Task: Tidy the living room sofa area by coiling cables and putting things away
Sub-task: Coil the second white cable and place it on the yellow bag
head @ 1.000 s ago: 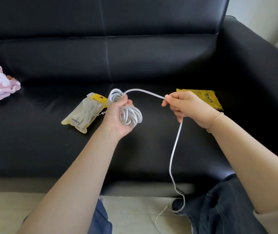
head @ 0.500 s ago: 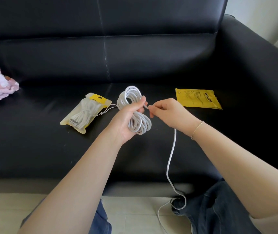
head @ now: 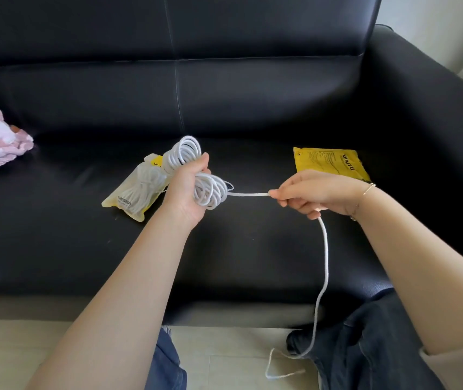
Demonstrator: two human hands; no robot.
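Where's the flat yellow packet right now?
The yellow packet lies on the right of the sofa seat, just behind the right hand.

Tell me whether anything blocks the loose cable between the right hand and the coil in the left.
Nothing visible does. The white cable runs free above the sofa seat from the right hand to the coil held by the left hand. The yellow packet lies behind it.

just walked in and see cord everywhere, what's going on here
A person is winding a white cable into a coil over a black sofa. The left hand grips the coiled bundle, while the right hand pinches the loose cable, which trails to the floor, unwound. Two yellow packets lie on the seat.
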